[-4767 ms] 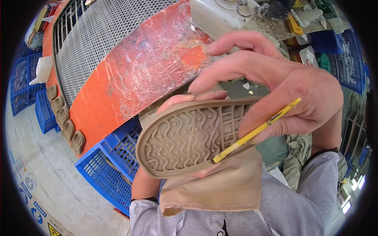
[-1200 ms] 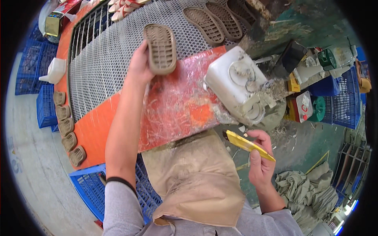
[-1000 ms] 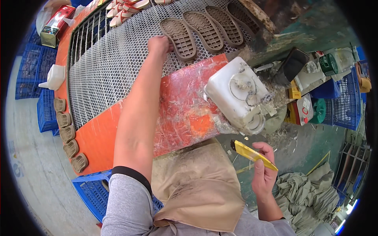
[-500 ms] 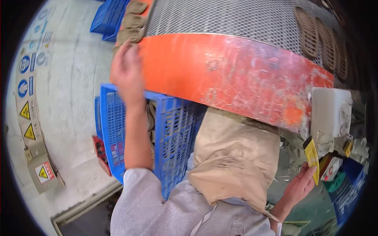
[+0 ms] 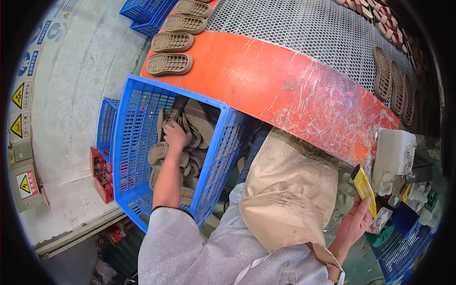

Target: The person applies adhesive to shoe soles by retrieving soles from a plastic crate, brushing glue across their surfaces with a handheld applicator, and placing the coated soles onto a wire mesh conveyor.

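Observation:
Inside a blue plastic crate (image 5: pixel 219 156), my left hand (image 5: pixel 177 137) reaches down among loose brown shoe soles. Its fingers are closed on the edge of a brown shoe sole (image 5: pixel 172 115); the fingertips are partly hidden. Low on the right, my right hand (image 5: pixel 356 219) grips a yellow-handled brush (image 5: pixel 365 188) with short black bristles pointing up. Along the left end of the orange tabletop (image 5: pixel 247 71), a row of brown soles lies with gridded sides up, the nearest sole (image 5: pixel 169 63) close to the crate's far rim.
A metal mesh belt (image 5: pixel 285 33) runs beyond the orange surface. More brown soles (image 5: pixel 383 73) and red-and-white footwear (image 5: pixel 390 23) rest at its right. A white container (image 5: pixel 393 153) stands by the table's right end. Blue crates (image 5: pixel 146 16) and red fire extinguishers (image 5: pixel 100 175) are at left.
My left hand has left the row of soles on the table's left end and come down into the crate. The brush stays in my right hand, and the view has shifted.

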`<action>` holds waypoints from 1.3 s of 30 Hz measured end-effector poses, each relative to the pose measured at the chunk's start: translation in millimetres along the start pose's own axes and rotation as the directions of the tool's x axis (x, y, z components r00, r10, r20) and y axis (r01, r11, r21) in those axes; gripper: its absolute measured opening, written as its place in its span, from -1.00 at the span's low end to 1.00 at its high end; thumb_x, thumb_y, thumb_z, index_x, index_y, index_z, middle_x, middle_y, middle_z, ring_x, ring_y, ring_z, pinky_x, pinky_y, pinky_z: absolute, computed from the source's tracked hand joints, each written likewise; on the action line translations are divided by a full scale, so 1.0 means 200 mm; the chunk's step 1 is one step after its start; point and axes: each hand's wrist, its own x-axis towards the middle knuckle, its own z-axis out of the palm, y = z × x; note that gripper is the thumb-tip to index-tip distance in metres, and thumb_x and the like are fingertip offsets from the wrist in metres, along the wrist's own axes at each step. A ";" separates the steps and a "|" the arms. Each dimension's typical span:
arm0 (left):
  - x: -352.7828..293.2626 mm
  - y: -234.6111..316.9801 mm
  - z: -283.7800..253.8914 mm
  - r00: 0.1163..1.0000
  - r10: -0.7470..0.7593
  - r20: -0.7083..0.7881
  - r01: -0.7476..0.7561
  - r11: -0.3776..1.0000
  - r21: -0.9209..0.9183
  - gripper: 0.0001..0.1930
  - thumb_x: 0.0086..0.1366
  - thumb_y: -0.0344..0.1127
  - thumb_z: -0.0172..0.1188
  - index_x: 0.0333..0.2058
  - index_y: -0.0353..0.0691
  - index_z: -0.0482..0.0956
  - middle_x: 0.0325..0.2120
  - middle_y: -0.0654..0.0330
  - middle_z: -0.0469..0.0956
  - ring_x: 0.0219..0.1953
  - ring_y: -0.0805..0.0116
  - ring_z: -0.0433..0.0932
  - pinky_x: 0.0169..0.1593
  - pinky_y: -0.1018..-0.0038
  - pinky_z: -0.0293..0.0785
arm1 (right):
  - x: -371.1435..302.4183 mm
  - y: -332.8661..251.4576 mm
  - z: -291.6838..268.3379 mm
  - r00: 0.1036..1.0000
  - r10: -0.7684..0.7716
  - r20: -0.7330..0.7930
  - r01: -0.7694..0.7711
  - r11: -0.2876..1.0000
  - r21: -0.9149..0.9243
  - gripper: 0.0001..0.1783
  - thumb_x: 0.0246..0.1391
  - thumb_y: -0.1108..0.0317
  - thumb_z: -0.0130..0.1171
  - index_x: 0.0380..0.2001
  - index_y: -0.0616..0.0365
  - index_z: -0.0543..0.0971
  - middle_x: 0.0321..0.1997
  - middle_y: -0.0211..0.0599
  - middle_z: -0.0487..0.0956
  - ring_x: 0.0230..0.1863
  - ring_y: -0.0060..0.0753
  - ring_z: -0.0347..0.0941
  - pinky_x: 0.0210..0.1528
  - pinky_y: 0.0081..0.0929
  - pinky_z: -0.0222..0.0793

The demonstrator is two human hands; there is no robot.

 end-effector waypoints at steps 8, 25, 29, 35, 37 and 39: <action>-0.16 0.08 -0.03 0.994 -0.002 -0.108 0.020 0.986 0.165 0.02 0.02 0.13 0.51 0.30 -0.34 0.22 0.23 -0.28 0.29 0.12 -0.17 0.41 0.10 0.00 0.46 | -0.06 0.01 0.04 0.995 0.055 -0.078 -0.061 0.995 -0.074 -0.60 0.52 0.23 0.07 0.03 0.45 0.63 -0.05 -0.22 0.66 -0.12 -0.54 0.53 0.09 -0.61 0.48; -0.33 -0.36 -0.67 0.974 -0.063 0.216 0.146 0.907 -0.394 -0.44 0.14 -0.13 0.35 0.01 -0.45 0.57 -0.15 -0.10 0.69 -0.19 0.04 0.69 -0.02 0.26 0.61 | 0.03 0.10 -0.03 0.993 0.111 -0.028 -0.113 0.990 -0.079 -0.64 0.51 0.23 0.09 -0.08 0.40 0.65 -0.11 -0.26 0.63 -0.17 -0.56 0.50 0.03 -0.61 0.48; -0.71 -0.68 -1.08 0.955 0.140 0.262 0.186 0.407 -0.894 -0.42 0.16 -0.22 0.26 0.12 -0.47 0.55 -0.07 -0.11 0.69 -0.16 0.06 0.69 -0.02 0.37 0.59 | 0.05 0.17 0.04 0.989 0.150 0.006 -0.150 0.988 0.045 -0.62 0.51 0.23 0.09 -0.08 0.42 0.65 -0.13 -0.30 0.62 -0.18 -0.58 0.44 -0.02 -0.62 0.41; -0.90 -0.50 -1.38 0.957 0.215 -0.195 -0.098 -0.393 -0.914 -0.30 0.17 -0.28 0.17 0.30 -0.46 0.39 0.11 -0.14 0.60 -0.01 0.07 0.66 0.08 0.34 0.56 | 0.07 0.11 0.10 0.987 0.154 0.050 -0.158 0.984 0.079 -0.63 0.52 0.24 0.07 -0.06 0.41 0.63 -0.15 -0.35 0.60 -0.21 -0.59 0.41 -0.04 -0.64 0.37; -0.78 -0.28 -1.46 0.874 0.448 -0.189 0.084 -0.522 -0.849 -0.24 0.16 -0.30 0.12 0.37 -0.44 0.29 0.20 -0.16 0.53 0.08 0.08 0.61 0.15 0.29 0.52 | 0.09 0.09 0.09 0.992 0.116 0.047 -0.118 0.992 0.042 -0.64 0.51 0.25 0.07 -0.06 0.41 0.62 -0.15 -0.36 0.59 -0.21 -0.59 0.40 -0.04 -0.63 0.36; -0.61 0.02 -1.50 0.805 0.575 -0.149 0.154 -0.444 -0.883 -0.23 0.16 -0.30 0.12 0.37 -0.45 0.29 0.20 -0.14 0.54 0.09 0.08 0.61 0.16 0.33 0.52 | 0.08 0.07 0.08 0.995 0.094 0.018 -0.094 0.995 0.034 -0.66 0.51 0.27 0.06 -0.07 0.39 0.62 -0.14 -0.37 0.58 -0.21 -0.58 0.38 -0.04 -0.63 0.34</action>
